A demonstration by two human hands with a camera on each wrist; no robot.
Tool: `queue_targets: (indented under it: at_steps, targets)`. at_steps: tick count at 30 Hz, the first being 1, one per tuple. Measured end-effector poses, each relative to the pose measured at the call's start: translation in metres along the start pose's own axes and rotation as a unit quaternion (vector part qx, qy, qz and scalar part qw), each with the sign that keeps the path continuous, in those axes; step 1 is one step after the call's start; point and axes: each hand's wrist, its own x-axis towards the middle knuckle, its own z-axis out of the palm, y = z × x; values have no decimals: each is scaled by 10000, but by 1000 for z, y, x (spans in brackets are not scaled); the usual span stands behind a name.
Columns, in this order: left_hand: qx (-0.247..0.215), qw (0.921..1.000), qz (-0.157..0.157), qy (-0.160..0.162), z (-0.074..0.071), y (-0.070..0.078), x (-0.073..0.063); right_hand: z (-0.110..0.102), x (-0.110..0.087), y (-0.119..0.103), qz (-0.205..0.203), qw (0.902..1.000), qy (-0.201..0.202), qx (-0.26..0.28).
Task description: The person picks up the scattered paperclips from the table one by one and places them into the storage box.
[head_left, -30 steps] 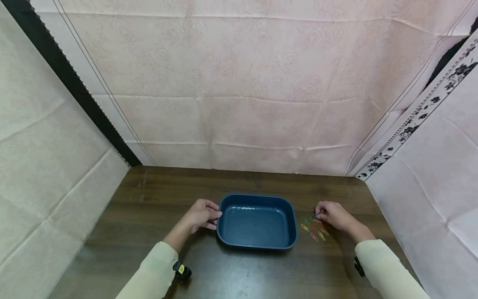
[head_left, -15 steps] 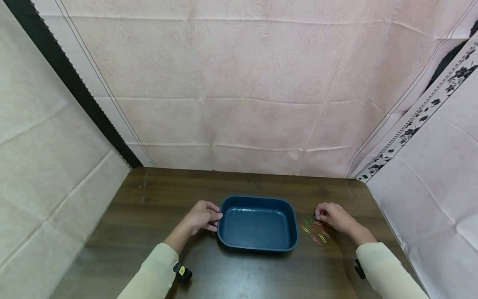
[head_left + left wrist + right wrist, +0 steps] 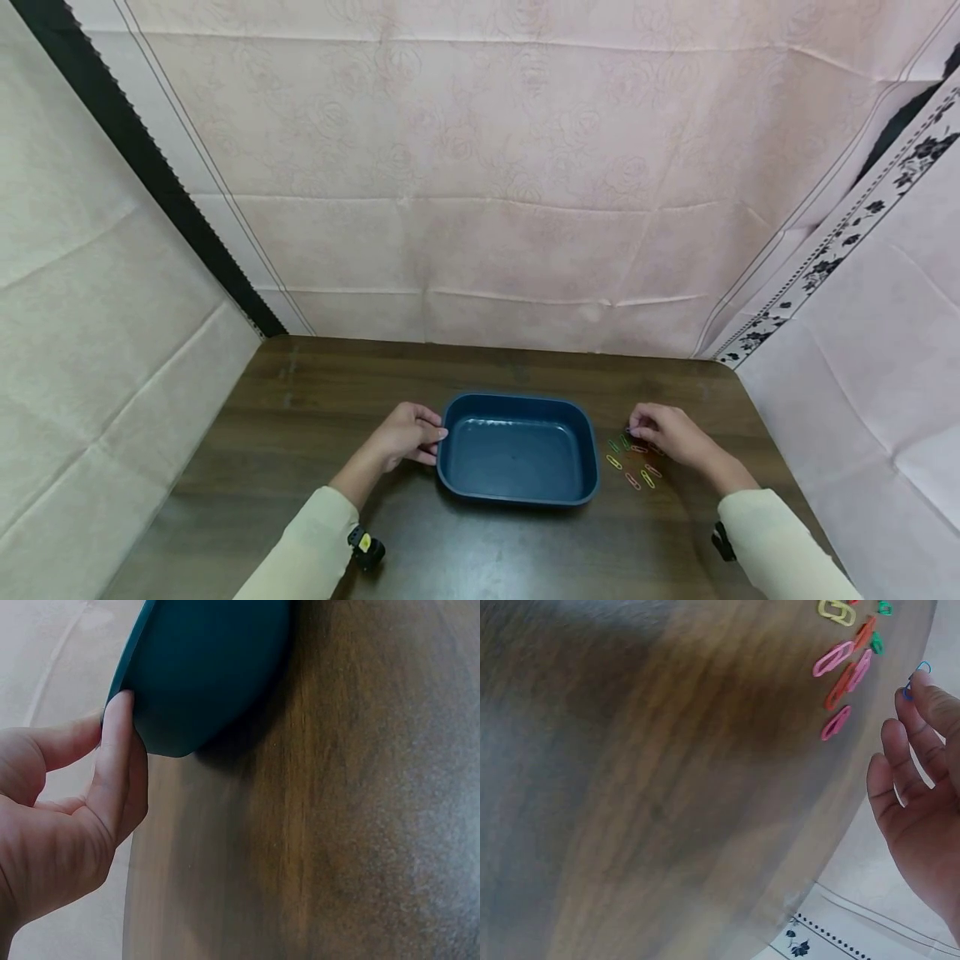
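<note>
in the head view, a blue tray (image 3: pixel 517 467) stands on a brown wooden table (image 3: pixel 480 546), its open side up. at the tray's left end, the left hand (image 3: pixel 407 432) has its thumb and fingers at the rim. to the right of the tray, well apart from the left hand, the right hand (image 3: pixel 670 433) is bent over a scatter of coloured paper clips (image 3: pixel 613 461), thumb and forefinger brought together on something barely visible from here. the scatter lies just beside the tray's right wall: green, yellow, pink and reddish ones, some partly covered by the hand. pale sleeves (image 3: pixel 307 546) come in from the near side of the tray, one to its left and one to its right. beyond the tray, a pale cloth (image 3: pixel 465 167) hangs with faint roses on it.

in the left wrist view, the left hand pinches the tray's edge, a finger against the wall and the thumb at the rim; the tray throws a shadow on the table.

in the right wrist view, to the right of the tray, the right hand pinches a blue paper clip (image 3: pixel 907 694) between thumb and forefinger, the other fingers loosely bent. near it, pink, orange, yellow and green clips lie on the wood.
</note>
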Motion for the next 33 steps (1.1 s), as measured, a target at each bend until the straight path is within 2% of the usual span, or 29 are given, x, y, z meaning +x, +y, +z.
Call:
queue_targets:
  at_steps: [3,15,24,33]
  targets:
    - [-8,10000,1,-8,0,0,0,-3,1,-6,12,10000,51,-5]
    - [27,10000,3,6,1,0,-2,-10,4,-29,-472,9983,350,-17]
    - [28,10000,-11,4,1,0,0,-14,12,-54,-640,9971,371,150]
    - [14,10000,-31,-5,1,0,0,-19,22,-84,-952,9948,220,301]
